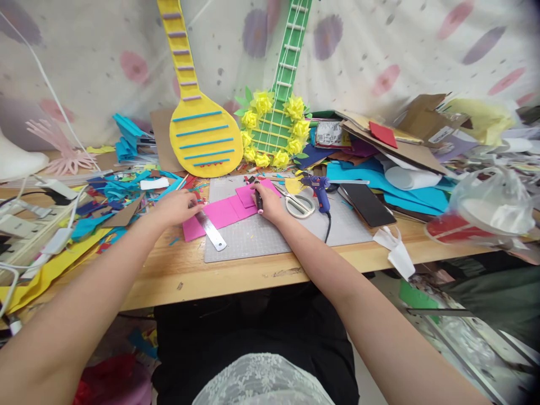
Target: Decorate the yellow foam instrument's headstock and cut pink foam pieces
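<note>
A strip of pink paper (223,209) lies across the grey cutting mat (270,236), with a smaller pink piece on its upper right part. My left hand (181,207) has its fingers on the upper end of a metal ruler (213,232), which slants over the strip's left end. In my right hand (268,201) is a dark marker pen (258,201), held upright over the pink paper with the fingers wrapped round it. Scissors (299,206) with pale handles rest just right of that hand, and a blue glue gun (321,194) lies beyond them.
A yellow paper guitar (206,135) and a green one (274,126) with yellow flowers lean at the back. Paper scraps (122,188) and power strips (37,225) crowd the left. On the right are a phone (368,205), stacked paper (388,183) and a plastic-covered tub (472,214).
</note>
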`<control>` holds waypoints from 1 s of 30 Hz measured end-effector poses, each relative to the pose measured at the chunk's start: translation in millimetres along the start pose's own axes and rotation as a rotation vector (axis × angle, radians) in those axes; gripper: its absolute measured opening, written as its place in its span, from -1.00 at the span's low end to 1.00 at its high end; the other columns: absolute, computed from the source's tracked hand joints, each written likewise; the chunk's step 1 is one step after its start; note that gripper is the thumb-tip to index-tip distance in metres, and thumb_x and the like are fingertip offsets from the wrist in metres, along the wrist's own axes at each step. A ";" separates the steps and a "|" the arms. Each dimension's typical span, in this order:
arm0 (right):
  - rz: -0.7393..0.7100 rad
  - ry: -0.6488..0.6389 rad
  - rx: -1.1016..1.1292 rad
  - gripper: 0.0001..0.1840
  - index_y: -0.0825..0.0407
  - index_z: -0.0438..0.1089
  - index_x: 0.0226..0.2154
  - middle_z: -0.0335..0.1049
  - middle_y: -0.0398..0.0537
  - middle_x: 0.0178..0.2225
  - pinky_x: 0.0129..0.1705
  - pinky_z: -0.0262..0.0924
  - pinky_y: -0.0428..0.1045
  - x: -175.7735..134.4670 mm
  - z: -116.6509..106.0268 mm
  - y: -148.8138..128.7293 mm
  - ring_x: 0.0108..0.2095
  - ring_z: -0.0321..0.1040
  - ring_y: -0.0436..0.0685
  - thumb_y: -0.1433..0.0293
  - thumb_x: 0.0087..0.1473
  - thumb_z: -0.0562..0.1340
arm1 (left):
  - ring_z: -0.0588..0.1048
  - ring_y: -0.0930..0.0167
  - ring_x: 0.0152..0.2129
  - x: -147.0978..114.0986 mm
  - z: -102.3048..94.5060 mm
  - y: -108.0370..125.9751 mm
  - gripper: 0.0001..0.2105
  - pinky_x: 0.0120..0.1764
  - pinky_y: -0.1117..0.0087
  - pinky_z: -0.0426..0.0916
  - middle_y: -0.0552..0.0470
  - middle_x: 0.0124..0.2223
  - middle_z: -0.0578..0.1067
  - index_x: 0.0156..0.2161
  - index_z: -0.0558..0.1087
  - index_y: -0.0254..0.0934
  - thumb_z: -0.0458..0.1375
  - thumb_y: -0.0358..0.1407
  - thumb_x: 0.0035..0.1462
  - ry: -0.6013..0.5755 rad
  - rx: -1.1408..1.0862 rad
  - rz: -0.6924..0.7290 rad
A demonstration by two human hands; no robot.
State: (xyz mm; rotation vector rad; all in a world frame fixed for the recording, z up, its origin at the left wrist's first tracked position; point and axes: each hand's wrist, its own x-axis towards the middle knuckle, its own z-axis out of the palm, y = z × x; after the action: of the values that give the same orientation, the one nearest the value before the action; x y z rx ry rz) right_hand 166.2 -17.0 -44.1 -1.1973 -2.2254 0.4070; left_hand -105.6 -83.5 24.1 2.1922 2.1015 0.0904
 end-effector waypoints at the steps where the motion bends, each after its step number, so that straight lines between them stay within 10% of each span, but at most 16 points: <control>1: -0.006 -0.009 -0.012 -0.54 0.07 0.22 0.02 0.35 0.11 -0.10 -0.08 0.14 0.08 -0.5 -0.7 -0.9 -0.09 0.26 0.23 0.42 0.01 0.08 | 0.42 0.20 -0.12 0.7 2.9 4.5 -0.64 -0.06 0.26 0.26 -0.12 -0.14 0.47 -0.23 0.47 -0.21 0.01 -0.01 0.05 0.030 0.040 -0.032; 7: 0.013 -0.067 -0.047 -0.39 0.12 0.17 0.06 0.33 0.15 -0.06 -0.03 0.12 0.10 -2.6 -7.0 -8.4 -0.05 0.23 0.27 0.53 -0.14 0.12 | 0.33 0.03 -0.01 4.4 23.1 23.3 -0.55 -0.02 0.12 0.23 -0.34 0.00 0.34 0.02 0.32 -0.36 0.03 -0.14 0.06 0.038 0.127 -0.230; 20: 0.012 -0.005 -0.007 -0.48 0.07 0.21 0.04 0.34 0.12 -0.03 -0.03 0.14 0.11 -1.3 -0.9 -5.5 -0.04 0.26 0.24 0.54 -0.02 0.00 | 0.37 0.18 -0.04 7.3 17.1 -17.4 -0.72 -0.05 0.25 0.28 -0.15 -0.02 0.38 -0.11 0.39 -0.22 0.08 -0.32 0.02 0.014 0.129 -0.169; 30: 0.177 -0.053 -0.022 -0.44 0.09 0.10 0.11 0.45 0.13 -0.18 -0.18 0.22 0.10 46.5 0.3 -30.7 -0.19 0.38 0.27 0.54 0.01 -0.03 | 0.40 0.22 -0.06 13.7 2.5 11.5 -0.80 -0.05 0.24 0.30 -0.11 -0.05 0.43 -0.20 0.40 -0.22 0.04 -0.37 0.03 0.183 -0.083 -0.217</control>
State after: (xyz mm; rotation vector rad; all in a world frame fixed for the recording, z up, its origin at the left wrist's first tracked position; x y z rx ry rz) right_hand 125.5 4.7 -12.8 -1.4158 -2.1806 0.4908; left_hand -93.3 -70.5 22.6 1.9632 2.3705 0.3654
